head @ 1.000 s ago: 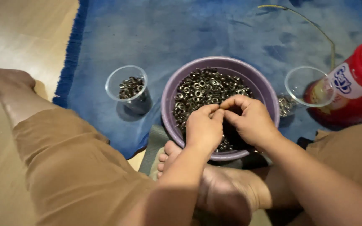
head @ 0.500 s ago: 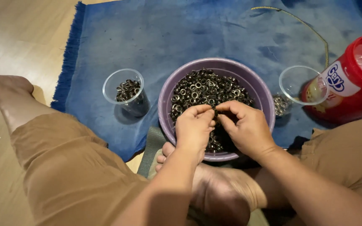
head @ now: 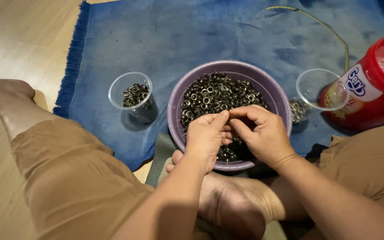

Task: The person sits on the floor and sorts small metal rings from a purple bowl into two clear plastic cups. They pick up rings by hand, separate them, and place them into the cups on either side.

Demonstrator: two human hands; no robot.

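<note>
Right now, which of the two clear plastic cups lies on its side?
The clear plastic cup on the right, beside the red tub, lies tipped with its mouth towards the camera; the left clear plastic cup stands upright, holding rings.

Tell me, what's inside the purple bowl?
The purple bowl holds a heap of small dark metal rings. Both hands, left and right, cover the near part, so the bottom stays hidden.

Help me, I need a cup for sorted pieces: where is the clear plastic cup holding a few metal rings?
The clear plastic cup stands on the blue fringed mat, left of the purple round bowl in the head view.
</note>
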